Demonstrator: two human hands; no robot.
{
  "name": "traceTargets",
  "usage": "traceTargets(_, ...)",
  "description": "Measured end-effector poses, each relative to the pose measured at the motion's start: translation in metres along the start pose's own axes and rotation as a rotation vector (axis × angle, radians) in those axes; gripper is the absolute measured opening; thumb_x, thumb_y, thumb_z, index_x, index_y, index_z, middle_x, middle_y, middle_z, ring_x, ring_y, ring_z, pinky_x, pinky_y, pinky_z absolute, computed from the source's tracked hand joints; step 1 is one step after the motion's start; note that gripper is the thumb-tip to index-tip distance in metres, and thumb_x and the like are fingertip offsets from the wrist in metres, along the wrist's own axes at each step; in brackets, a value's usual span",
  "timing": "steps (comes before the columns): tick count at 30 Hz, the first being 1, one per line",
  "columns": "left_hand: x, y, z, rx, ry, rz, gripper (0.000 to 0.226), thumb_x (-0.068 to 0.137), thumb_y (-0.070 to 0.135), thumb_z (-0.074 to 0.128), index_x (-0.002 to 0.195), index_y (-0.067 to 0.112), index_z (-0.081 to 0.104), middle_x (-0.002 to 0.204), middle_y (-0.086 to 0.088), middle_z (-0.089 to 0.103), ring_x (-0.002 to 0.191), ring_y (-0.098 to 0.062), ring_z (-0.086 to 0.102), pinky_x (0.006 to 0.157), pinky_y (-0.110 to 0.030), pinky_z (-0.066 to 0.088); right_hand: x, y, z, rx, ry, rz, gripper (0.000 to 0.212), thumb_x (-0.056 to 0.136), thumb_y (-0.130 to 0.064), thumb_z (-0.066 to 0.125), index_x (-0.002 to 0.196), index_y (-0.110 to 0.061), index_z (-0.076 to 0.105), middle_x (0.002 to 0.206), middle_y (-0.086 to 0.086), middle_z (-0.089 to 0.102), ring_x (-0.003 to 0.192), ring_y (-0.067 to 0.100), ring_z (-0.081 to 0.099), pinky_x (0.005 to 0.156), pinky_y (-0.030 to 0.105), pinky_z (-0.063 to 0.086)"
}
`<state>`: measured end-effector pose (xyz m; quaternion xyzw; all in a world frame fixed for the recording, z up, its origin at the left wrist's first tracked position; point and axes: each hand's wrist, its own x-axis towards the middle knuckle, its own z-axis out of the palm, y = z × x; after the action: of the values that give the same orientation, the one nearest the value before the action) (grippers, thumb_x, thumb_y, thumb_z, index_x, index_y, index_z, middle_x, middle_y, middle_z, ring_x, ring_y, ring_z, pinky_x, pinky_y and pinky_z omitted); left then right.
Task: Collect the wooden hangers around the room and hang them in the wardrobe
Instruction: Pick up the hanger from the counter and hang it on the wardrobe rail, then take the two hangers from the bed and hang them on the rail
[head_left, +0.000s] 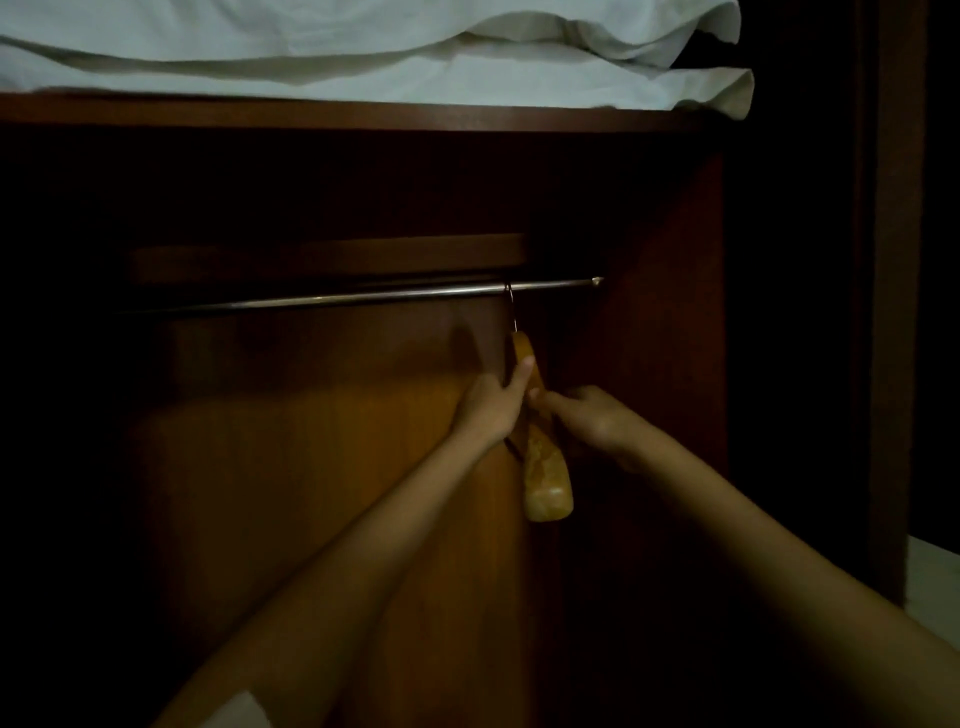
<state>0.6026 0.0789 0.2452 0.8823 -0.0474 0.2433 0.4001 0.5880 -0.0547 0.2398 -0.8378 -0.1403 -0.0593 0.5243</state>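
one wooden hanger (546, 470) is already hooked over the wardrobe's metal rail (363, 298), near its right end, seen edge-on. the left hand (491, 408) grips its upper arm, thumb laid along the wood. the right hand (589, 418) touches it from the other side, but in this gloom i cannot tell whether it is gripping. no other hangers show on the rail, so i'd guess most of the collecting is left. folded white bedding (363, 57) lies on the shelf above.

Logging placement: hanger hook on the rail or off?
On: hook loops over the rail; left hand and right hand hold the wooden hanger.
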Motion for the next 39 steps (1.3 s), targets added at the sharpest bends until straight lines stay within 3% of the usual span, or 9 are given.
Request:
traceTargets(3, -0.036, 0.002, -0.027, 0.372, 0.151, 0.153, 0.055, 0.096, 0.051, 0.038, 0.131, 0.011, 0.052, 0.131, -0.012, 0.056, 0.121, -0.030, 0.051, 0.099, -0.038, 0.043, -0.023, -0.005, -0.011, -0.302, 0.260, -0.275, 0.054, 0.091, -0.043, 0.054, 0.138, -0.019, 0.045, 0.135, 0.006, 0.053, 0.125, 0.024, 0.050, 0.094, 0.027, 0.039)
traceTargets(5, -0.068, -0.002, -0.051, 0.543, 0.324, 0.275, 0.046, 0.096, 0.043, 0.041, 0.132, 0.017, 0.052, 0.130, -0.008, 0.057, 0.120, -0.028, 0.050, 0.097, -0.037, 0.042, -0.045, -0.012, -0.004, -0.316, 0.317, -0.514, 0.044, 0.093, -0.036, 0.052, 0.135, -0.024, 0.049, 0.134, 0.002, 0.055, 0.121, 0.019, 0.052, 0.092, 0.023, 0.038)
traceTargets(7, -0.104, -0.012, -0.071, 0.668, 0.387, 0.261, 0.040, 0.096, 0.039, 0.041, 0.127, 0.021, 0.056, 0.123, -0.006, 0.061, 0.115, -0.027, 0.052, 0.093, -0.038, 0.044, -0.065, -0.018, 0.016, -0.316, 0.268, -0.697, 0.035, 0.095, -0.030, 0.050, 0.129, -0.023, 0.055, 0.125, 0.001, 0.060, 0.114, 0.017, 0.056, 0.092, 0.024, 0.042)
traceTargets(11, -0.175, -0.045, -0.098, 0.805, 0.273, -0.005, 0.035, 0.096, 0.038, 0.043, 0.122, 0.022, 0.058, 0.121, -0.004, 0.061, 0.115, -0.024, 0.053, 0.090, -0.037, 0.045, -0.095, -0.025, 0.087, -0.306, -0.010, -0.876, 0.031, 0.096, -0.023, 0.048, 0.124, -0.014, 0.059, 0.118, 0.007, 0.064, 0.111, 0.020, 0.058, 0.096, 0.029, 0.042)
traceTargets(19, -0.366, -0.112, -0.171, 0.920, 0.215, -0.429, 0.032, 0.093, 0.035, 0.045, 0.112, 0.016, 0.062, 0.104, -0.008, 0.066, 0.093, -0.027, 0.063, 0.076, -0.040, 0.055, -0.216, -0.027, 0.256, -0.247, -0.472, -0.942, 0.033, 0.095, -0.025, 0.048, 0.125, -0.016, 0.058, 0.123, 0.006, 0.062, 0.111, 0.023, 0.057, 0.092, 0.034, 0.047)
traceTargets(23, -0.510, -0.129, -0.211, 0.930, 0.305, -0.727, 0.030, 0.092, 0.039, 0.049, 0.107, 0.018, 0.064, 0.100, -0.006, 0.068, 0.092, -0.026, 0.065, 0.067, -0.031, 0.048, -0.327, -0.031, 0.330, -0.179, -0.680, -1.017, 0.033, 0.095, -0.028, 0.048, 0.126, -0.019, 0.058, 0.122, 0.002, 0.061, 0.110, 0.019, 0.057, 0.090, 0.034, 0.049)
traceTargets(29, -0.750, -0.096, -0.249, 0.937, 0.472, -1.185, 0.035, 0.092, 0.038, 0.049, 0.113, 0.016, 0.064, 0.115, -0.011, 0.063, 0.111, -0.031, 0.055, 0.089, -0.040, 0.047, -0.536, -0.047, 0.405, -0.098, -1.043, -1.190, 0.034, 0.094, -0.028, 0.050, 0.126, -0.019, 0.058, 0.122, 0.000, 0.063, 0.108, 0.017, 0.059, 0.089, 0.031, 0.049)
traceTargets(35, -0.979, -0.003, -0.244, 0.834, 0.681, -1.478, 0.030, 0.091, 0.039, 0.054, 0.113, 0.022, 0.063, 0.114, -0.006, 0.063, 0.110, -0.025, 0.056, 0.086, -0.037, 0.045, -0.754, -0.051, 0.419, 0.015, -1.435, -1.306, 0.034, 0.094, -0.032, 0.051, 0.128, -0.025, 0.055, 0.121, -0.006, 0.060, 0.108, 0.013, 0.057, 0.084, 0.027, 0.048)
traceTargets(39, -1.067, 0.057, -0.215, 0.898, 0.901, -1.687, 0.034, 0.086, 0.038, 0.054, 0.112, 0.018, 0.063, 0.112, -0.011, 0.067, 0.106, -0.033, 0.059, 0.084, -0.040, 0.048, -0.878, -0.057, 0.398, 0.085, -1.548, -1.456, 0.034, 0.094, -0.036, 0.051, 0.126, -0.030, 0.055, 0.119, -0.010, 0.060, 0.108, 0.011, 0.056, 0.085, 0.027, 0.048)
